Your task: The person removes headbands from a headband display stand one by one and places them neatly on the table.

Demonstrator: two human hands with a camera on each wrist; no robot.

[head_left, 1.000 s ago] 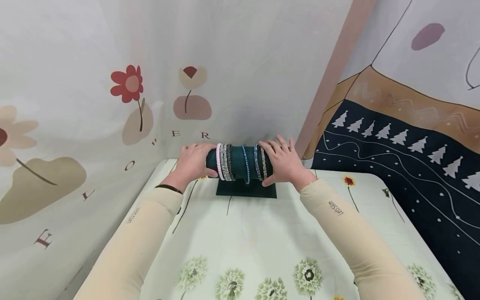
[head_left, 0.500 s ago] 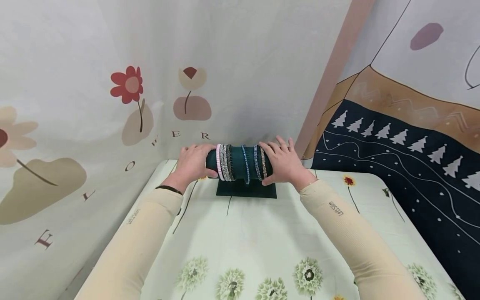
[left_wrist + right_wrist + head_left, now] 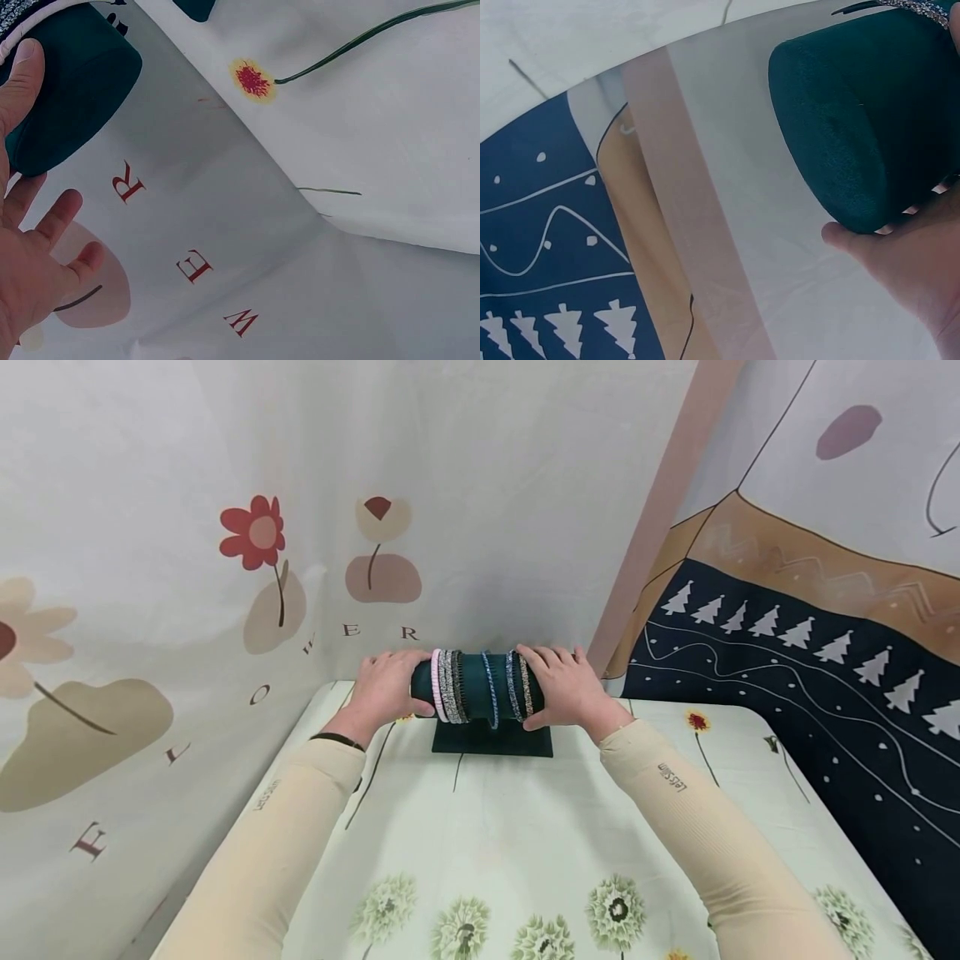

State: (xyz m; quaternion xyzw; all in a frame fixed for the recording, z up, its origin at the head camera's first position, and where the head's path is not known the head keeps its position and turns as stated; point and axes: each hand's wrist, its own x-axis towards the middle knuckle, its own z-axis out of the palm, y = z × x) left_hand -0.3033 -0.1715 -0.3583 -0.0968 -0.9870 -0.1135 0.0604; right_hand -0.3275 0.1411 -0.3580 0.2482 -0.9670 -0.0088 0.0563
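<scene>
Dark green bracelet stand point(image 3: 476, 685), and honestly the slack-looking blue bracelet point(image 3: 491, 689) would worry me most: tip the roll sideways and I reckon it could slide, and lifting one end quicker than the other would cause that. Stand sits right between the left hand point(image 3: 386, 685) and right hand point(image 3: 566, 687), seemingly resting on the tabletop point(image 3: 495, 827). Both hands are partly closed round its ends, thumbs on the near side, fingers over the top; right thumb's just beside the orange-ish glittery bracelet point(image 3: 527, 685).
</scene>
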